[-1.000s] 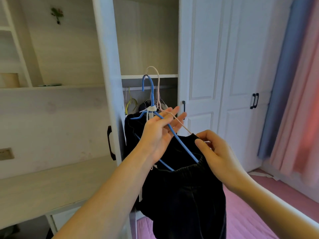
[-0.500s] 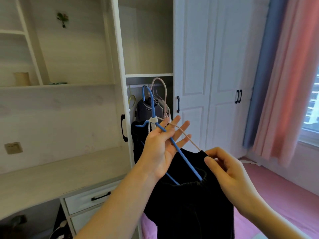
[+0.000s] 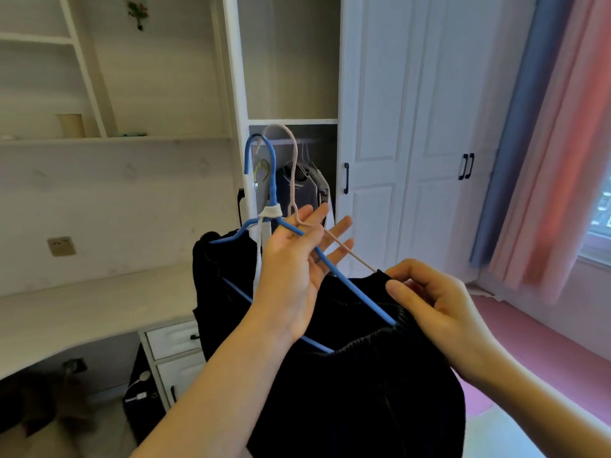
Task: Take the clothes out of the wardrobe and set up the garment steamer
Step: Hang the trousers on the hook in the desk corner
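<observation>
A: What is sitting nearest, taking the blue hanger (image 3: 350,290) as the mark?

B: The black clothes (image 3: 363,385) are hanging from it and dropping below it, nearest of all. The right hand (image 3: 439,305) is working just right of the hanger's lower arm, its thumb and curled fingers pinching the ribbed black edge there.

A: And the other grip?

B: The left hand (image 3: 294,269) is rising in front of the hanger's middle. Its fingers are spreading nearly straight, palm turned to the camera, and the blue arm is running across them while the thin pink hanger (image 3: 292,173) is crossing the fingertips. Whether the thumb is closing on either wire, I cannot tell; the fingers themselves are lying loose and open.

A: Where are the two hooks pointing?

B: Both are standing up above the left hand, the pink hook just right of the blue one, with a white wrap at the blue hanger's neck.

A: What is lying farther off?

B: Left of the hanger and below it, the pale table (image 3: 82,312) is carrying on to drawers under its edge. Behind the hooks the wardrobe (image 3: 291,94) is standing open, with grey garments (image 3: 307,183) hanging inside on the rail. Right of that, white doors with dark handles are staying shut, and farthest right blue and pink curtains (image 3: 542,143) are hanging beside a window.
</observation>
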Available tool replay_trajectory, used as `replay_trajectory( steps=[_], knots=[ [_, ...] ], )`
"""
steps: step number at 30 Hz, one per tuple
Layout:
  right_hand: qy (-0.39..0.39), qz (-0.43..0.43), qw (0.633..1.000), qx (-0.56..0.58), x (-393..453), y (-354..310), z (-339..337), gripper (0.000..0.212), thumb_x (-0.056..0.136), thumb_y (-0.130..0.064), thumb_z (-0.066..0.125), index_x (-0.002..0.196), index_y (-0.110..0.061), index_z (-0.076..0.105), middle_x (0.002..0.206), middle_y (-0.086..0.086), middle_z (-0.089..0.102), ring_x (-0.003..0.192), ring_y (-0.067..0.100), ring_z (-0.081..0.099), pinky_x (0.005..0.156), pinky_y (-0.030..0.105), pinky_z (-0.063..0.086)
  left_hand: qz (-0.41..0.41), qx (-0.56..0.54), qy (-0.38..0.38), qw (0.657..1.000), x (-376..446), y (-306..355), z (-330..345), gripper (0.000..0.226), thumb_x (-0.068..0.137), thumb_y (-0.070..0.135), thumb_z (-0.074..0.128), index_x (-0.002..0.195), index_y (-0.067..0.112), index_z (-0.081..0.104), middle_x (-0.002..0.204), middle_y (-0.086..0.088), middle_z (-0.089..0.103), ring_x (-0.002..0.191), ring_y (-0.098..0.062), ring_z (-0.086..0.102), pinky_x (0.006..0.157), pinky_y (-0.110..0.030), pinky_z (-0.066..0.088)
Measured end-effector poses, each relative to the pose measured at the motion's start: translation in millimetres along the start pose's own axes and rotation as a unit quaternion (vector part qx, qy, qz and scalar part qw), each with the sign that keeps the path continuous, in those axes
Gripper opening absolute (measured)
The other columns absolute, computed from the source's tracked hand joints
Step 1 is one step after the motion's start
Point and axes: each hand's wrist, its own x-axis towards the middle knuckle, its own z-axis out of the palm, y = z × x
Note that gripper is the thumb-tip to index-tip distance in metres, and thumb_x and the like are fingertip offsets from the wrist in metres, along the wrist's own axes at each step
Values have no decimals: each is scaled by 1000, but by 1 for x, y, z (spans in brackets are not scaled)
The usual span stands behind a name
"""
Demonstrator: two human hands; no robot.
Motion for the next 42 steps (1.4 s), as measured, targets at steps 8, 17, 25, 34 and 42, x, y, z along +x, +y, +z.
replay_trajectory(
  steps=[8,17,25,34,42],
  knots=[
    [-198,43,976,-78,15,-6,12,19,96,-28,50,102,-38,64,94,-15,68,86,-3,63,75,15,45,49,169,103,979,-28,-15,-31,37,98,4,47,135,3,47,115,16,65,102,-14,69,87,-31,57],
    [-269,-50,952,-137,16,-5,87,25,93,-42,54,116,-36,57,104,-20,64,96,-6,58,79,12,46,92,326,194,921,-66,-2,-75,39,96,20,55,135,21,53,112,40,42,125,11,44,106,-20,39],
    [-293,-152,933,-144,22,-25,166,24,98,-35,48,119,-26,56,90,-6,69,72,10,61,72,36,52,131,364,269,882,-90,43,-131,40,94,22,58,134,19,52,101,40,42,123,10,38,82,5,37],
    [-330,-175,925,-66,39,-54,258,25,96,-28,53,121,-28,59,100,-9,67,90,6,60,80,21,48,158,402,325,842,-104,103,-205,34,94,31,58,127,24,58,107,37,47,99,32,42,76,-3,37],
    [-320,-198,924,-69,48,-73,350,34,97,-24,48,130,-32,49,89,-10,63,75,10,59,71,34,52,152,389,331,846,-110,160,-262,44,99,24,47,142,16,43,123,31,42,130,-6,46,103,-23,39]
  ],
)
